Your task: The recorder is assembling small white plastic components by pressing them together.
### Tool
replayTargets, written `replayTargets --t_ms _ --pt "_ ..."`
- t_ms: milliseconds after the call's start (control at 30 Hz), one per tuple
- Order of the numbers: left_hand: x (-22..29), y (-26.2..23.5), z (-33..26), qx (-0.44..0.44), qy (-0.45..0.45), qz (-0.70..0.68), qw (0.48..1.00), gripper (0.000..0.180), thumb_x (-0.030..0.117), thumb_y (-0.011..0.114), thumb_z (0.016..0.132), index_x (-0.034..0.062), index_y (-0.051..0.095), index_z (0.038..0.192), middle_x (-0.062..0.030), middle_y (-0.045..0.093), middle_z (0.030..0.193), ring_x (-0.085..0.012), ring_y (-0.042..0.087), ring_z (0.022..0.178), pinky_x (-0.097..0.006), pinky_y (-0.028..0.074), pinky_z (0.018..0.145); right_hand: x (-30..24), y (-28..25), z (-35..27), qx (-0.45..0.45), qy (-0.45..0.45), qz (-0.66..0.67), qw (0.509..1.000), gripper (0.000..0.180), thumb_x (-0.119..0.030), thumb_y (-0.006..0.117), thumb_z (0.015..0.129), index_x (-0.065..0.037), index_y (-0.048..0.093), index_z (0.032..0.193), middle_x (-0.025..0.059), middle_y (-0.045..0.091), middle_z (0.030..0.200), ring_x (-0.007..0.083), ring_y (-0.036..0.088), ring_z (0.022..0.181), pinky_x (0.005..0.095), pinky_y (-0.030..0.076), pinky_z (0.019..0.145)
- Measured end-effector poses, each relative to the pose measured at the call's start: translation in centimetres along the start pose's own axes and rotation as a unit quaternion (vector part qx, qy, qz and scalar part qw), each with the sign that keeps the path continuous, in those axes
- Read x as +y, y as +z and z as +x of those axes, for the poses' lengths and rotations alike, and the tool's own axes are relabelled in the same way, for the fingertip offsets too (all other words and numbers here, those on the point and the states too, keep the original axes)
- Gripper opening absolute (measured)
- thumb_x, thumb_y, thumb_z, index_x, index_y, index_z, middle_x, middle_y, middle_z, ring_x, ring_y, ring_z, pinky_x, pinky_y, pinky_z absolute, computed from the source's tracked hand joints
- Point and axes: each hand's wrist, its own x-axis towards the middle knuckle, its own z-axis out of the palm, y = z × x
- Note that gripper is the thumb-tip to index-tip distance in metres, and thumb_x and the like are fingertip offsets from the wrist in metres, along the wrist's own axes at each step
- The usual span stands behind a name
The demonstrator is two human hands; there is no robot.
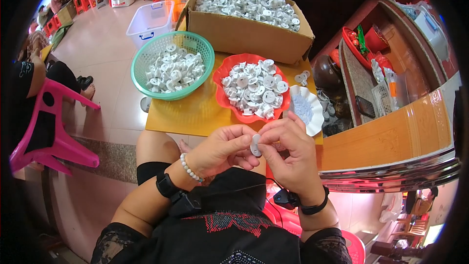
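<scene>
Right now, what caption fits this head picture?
Both hands pinch one small round white plastic part above a yellow table.

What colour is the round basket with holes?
Green; the basket shows best in the head view.

Black top with what looks like red and white patterned trim across the chest, plus lacy black short sleeves, though that part's pretty warped at the frame edge. Left hand (222, 149) side has a white bead bracelet and a chunky black strap with a device. Right hand (288, 151) side has a thin black band, and a thin black cable runs across between them.
</scene>
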Motion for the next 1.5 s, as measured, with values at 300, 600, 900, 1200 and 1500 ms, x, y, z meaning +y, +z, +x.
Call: replayTargets --t_ms 300,600,900,1200,1500 --pt "0.1 -0.3 0.0 -0.002 -0.003 -0.011 1.000 0.030 0.029 0.059 0.096 0.0037 0.057 0.112 -0.0081 0.066 0.097 -0.0171 0.069 0.082 -0.028 0.059 0.071 0.1 0.1 0.0 0.012 0.023 0.025 0.999 0.009 -0.005 0.071 0.078 -0.009 0.065 0.083 0.0038 0.067 0.087 0.0184 0.064 0.085 0.0484 0.027 0.108" --pt "0.1 -0.9 0.0 -0.027 0.002 -0.034 0.999 0.034 0.031 0.060 0.095 0.0032 0.057 0.114 -0.0085 0.067 0.097 -0.0168 0.070 0.081 -0.028 0.060 0.070 0.5 0.4 -0.1 -0.003 0.107 0.214 0.971 0.014 -0.001 0.069 0.078 -0.002 0.063 0.091 0.0072 0.064 0.093 0.0198 0.062 0.088 0.0334 0.045 0.085" --pt "0.0 -1.1 0.1 -0.015 0.001 -0.018 1.000 0.034 0.033 0.061 0.094 0.0039 0.058 0.111 -0.0064 0.067 0.095 -0.0149 0.070 0.079 -0.027 0.060 0.068 1.1 1.1 0.0 0.003 0.113 0.254 0.961 0.016 0.002 0.069 0.079 0.000 0.062 0.093 0.0075 0.062 0.091 0.0160 0.060 0.085 0.0289 0.048 0.078" --pt "-0.3 -0.5 0.0 0.024 -0.010 0.010 1.000 0.029 0.032 0.060 0.096 0.0053 0.059 0.107 -0.0059 0.066 0.094 -0.0138 0.069 0.079 -0.026 0.059 0.068 1.2 1.5 0.1 -0.007 0.060 0.126 0.990 0.010 -0.005 0.065 0.081 -0.001 0.056 0.084 0.0088 0.058 0.084 0.0249 0.057 0.082 0.0353 0.043 0.080" --pt "3.5 -0.6 0.2 0.176 0.114 0.186 0.960 0.022 0.017 0.060 0.095 0.0046 0.060 0.113 -0.0060 0.067 0.099 -0.0137 0.068 0.082 -0.027 0.056 0.069 3.9 1.2 -0.4 0.066 0.147 0.182 0.970 0.007 -0.009 0.063 0.084 -0.004 0.059 0.088 0.0084 0.060 0.085 0.0267 0.058 0.083 0.0375 0.038 0.088"
